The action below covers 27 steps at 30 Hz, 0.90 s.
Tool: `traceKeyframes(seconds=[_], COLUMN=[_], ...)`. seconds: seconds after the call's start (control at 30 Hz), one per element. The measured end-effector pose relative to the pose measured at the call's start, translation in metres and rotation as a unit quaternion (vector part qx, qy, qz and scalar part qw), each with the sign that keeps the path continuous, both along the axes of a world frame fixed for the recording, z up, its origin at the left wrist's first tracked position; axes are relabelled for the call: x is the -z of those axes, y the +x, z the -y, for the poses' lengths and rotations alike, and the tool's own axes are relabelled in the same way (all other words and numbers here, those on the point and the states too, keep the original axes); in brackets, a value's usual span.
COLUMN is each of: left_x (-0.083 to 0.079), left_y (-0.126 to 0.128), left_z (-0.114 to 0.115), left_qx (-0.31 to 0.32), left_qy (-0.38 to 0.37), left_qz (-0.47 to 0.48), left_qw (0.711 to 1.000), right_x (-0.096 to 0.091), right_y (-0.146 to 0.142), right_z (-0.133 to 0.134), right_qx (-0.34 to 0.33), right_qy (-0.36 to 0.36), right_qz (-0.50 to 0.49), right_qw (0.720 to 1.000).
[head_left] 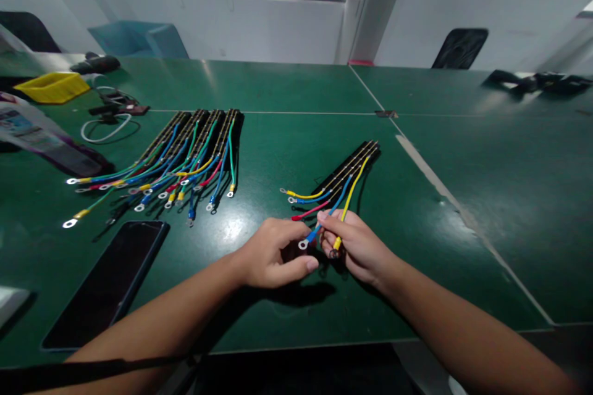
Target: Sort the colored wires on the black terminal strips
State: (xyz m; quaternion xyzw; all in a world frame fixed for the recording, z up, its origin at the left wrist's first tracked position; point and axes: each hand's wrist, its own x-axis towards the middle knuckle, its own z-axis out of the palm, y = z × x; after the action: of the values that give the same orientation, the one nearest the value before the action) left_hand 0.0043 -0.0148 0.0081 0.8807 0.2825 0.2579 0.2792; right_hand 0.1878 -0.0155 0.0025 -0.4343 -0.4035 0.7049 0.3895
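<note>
1. The right hand (356, 242), right of centre in the lower half of the frame, is closed in a pinch on the blue wire (344, 191), thumb and forefinger near its ring lug (303, 245). The yellow wire (354, 188) runs down against the same hand, its lug beside the curled fingers.
2. The left hand (271, 253), at lower centre, is curved with thumb and forefinger apart, the ring lug showing at the gap between them; whether it touches the lug cannot be told.
3. The black strip (347, 168) that the wires leave lies slantwise on the bench (264, 154), right of the frame's centre. A red wire (312, 212) and two shorter wires fan out to its left.
4. The strip looks rigid and fairly light, so a pull on a wire could probably drag or turn it; its long edges seem the sound place to hold it.
5. The wires look springy but bendable, their coating perhaps a little slick. The sleeve just behind a lug should give the firmest pinch; the thin metal ring and the strip end of each wire likely deserve gentler handling.
6. Four similar strips (227, 136) lie grouped left of centre, above a phone (109, 284) at lower left.
</note>
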Motion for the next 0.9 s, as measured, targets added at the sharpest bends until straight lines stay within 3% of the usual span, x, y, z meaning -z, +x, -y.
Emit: traceKeyframes(seconds=[0.13,0.23,0.33,0.5,0.7,0.9], left_x=[0.009,0.015,0.016,0.011,0.008,0.007], left_y=[0.0,-0.001,0.0,0.001,0.0,-0.001], left_z=[-0.001,-0.002,-0.002,-0.002,-0.001,0.0], left_qx=[-0.046,-0.082,-0.078,-0.034,-0.055,-0.036], left_qy=[0.081,0.133,0.156,0.138,0.065,0.054], left_qz=[-0.014,0.039,0.086,0.109,0.088,0.116], left_qw=[0.996,0.987,0.981,0.984,0.992,0.991], right_x=[0.001,0.002,0.002,0.001,0.002,-0.001], right_y=[0.002,0.003,0.003,0.001,0.0,0.0], right_z=[-0.001,-0.001,-0.001,0.0,0.0,0.001], right_qx=[-0.01,-0.023,-0.025,-0.028,-0.052,-0.036], right_qy=[-0.004,-0.001,0.004,0.011,0.015,-0.015], right_qz=[-0.005,-0.004,0.006,0.027,0.089,0.023], right_qw=[1.0,1.0,1.0,0.999,0.995,0.999])
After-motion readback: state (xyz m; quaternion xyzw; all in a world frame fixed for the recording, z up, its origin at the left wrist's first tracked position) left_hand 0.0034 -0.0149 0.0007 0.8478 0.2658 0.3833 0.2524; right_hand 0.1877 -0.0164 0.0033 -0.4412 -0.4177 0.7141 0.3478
